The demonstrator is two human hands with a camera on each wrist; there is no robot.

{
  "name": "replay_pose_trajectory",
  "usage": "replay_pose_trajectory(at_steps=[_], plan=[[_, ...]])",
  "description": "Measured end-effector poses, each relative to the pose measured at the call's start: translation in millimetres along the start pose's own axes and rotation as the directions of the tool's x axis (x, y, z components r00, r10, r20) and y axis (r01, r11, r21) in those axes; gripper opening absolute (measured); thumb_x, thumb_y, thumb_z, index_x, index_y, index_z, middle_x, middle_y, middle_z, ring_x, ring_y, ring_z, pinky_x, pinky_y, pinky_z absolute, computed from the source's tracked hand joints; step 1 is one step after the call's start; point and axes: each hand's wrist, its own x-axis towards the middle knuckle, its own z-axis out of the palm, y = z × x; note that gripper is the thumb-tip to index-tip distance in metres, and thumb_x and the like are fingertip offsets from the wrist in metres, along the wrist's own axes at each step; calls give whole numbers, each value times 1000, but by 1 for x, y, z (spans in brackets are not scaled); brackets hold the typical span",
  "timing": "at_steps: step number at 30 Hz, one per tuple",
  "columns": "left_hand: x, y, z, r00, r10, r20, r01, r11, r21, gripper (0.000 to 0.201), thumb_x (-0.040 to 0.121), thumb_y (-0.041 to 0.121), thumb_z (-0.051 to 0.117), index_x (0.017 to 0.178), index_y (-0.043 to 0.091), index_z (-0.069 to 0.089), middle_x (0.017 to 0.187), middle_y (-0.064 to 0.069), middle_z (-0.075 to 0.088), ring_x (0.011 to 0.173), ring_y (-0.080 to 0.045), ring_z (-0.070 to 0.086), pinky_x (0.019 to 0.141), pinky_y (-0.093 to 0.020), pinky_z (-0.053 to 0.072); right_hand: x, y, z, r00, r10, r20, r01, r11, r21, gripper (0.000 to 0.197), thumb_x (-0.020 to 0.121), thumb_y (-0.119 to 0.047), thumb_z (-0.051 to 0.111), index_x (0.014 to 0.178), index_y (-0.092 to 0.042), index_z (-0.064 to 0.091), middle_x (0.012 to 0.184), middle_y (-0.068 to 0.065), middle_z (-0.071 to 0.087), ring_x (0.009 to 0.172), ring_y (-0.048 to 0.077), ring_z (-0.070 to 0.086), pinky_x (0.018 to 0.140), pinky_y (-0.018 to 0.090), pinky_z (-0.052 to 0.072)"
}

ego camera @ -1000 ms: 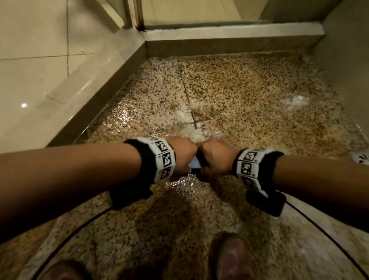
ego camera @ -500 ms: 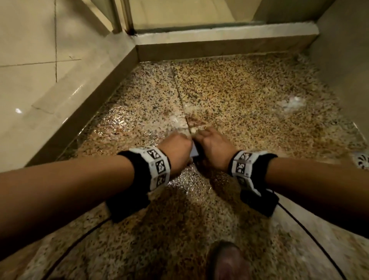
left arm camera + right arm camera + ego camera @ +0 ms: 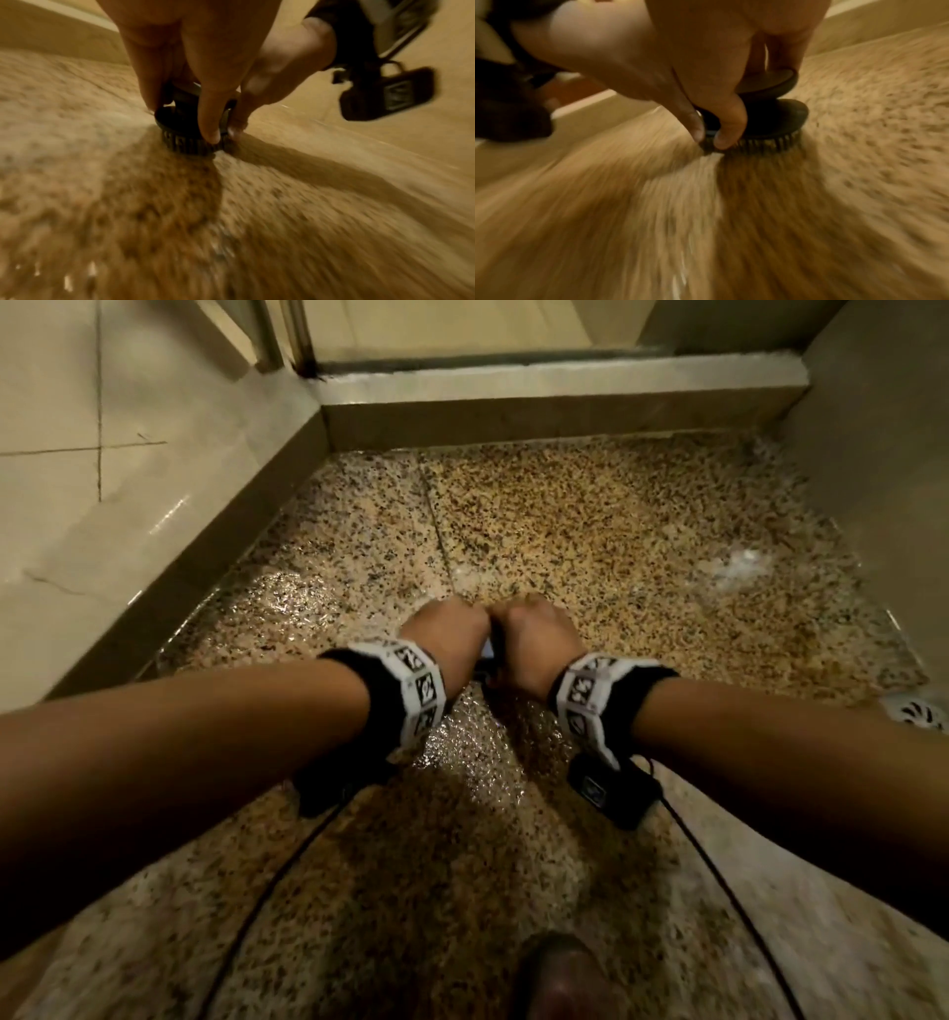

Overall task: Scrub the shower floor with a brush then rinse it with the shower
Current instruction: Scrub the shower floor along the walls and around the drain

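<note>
With both hands, left hand [image 3: 445,639] and right hand [image 3: 534,643], clamped together on the brush [image 3: 762,121], I'd press bristles flat and sweep the shower floor [image 3: 590,541] ahead of them.

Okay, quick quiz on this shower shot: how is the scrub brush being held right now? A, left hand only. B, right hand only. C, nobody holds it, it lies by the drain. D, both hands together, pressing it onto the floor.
D: the left hand and right hand sit side by side gripping the brush, its bristles down on the speckled floor.
</note>
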Motion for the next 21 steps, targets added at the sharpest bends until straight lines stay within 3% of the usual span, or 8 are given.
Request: replay_pose_trajectory(at_steps=[3,5,7,11,13,16,18,21], plan=[[-12,0,9,999,27,26,-25,997,-74,31,88,13,58,119,12,55,112,-4,62,85,-18,58,79,-25,48,-12,3,6,1000,-11,-1,11,999,31,47,73,-25,76,117,-27,58,110,2,62,101,24,57,92,37,48],[-41,4,24,993,99,68,-96,994,-45,54,92,13,53,141,7,31,137,-12,43,104,-20,54,90,-25,43,-37,5,10,993,-84,78,85,996,-13,55,77,-31,74,127,-22,53,119,2,61,105,25,58,93,40,50],[-43,3,28,991,116,63,-120,991,67,70,95,10,47,149,2,3,153,-19,17,127,-26,42,105,-28,36,-32,7,10,988,-127,82,129,991,-18,58,82,-30,71,133,-19,48,127,3,58,111,26,57,96,41,49],[-2,-4,9,997,47,56,-58,975,215,73,94,15,49,148,-4,4,155,-26,7,144,-37,10,119,-41,12,12,-7,-4,1000,-22,-21,20,998,-66,33,86,-24,66,116,-16,54,112,4,60,101,25,59,92,35,50],[-5,0,16,990,81,114,-107,963,246,73,93,19,49,148,-2,6,154,-29,6,144,-40,5,119,-46,10,-1,-11,-3,1000,3,14,-2,998,-59,30,88,-22,63,115,-14,54,110,5,61,97,25,59,91,36,51],[-38,8,30,982,85,168,-109,984,139,76,96,17,47,147,2,-7,155,-24,-2,145,-37,-1,119,-45,13,-42,-6,3,989,-111,99,120,989,-90,47,86,-30,65,128,-16,47,121,4,59,105,25,57,94,34,45],[-32,4,24,990,72,119,-88,987,133,71,95,13,48,149,0,3,156,-23,6,145,-34,10,118,-40,19,-31,-5,-1,991,-108,84,113,992,-60,45,86,-28,66,126,-17,50,118,3,60,103,25,59,93,35,48],[0,-3,-5,999,33,29,-36,996,86,46,89,13,58,132,3,46,134,-18,47,122,-27,47,105,-35,37,8,-16,-12,1000,-1,6,1,1000,-11,17,88,-21,65,104,-18,61,99,3,63,88,24,61,86,38,53]])
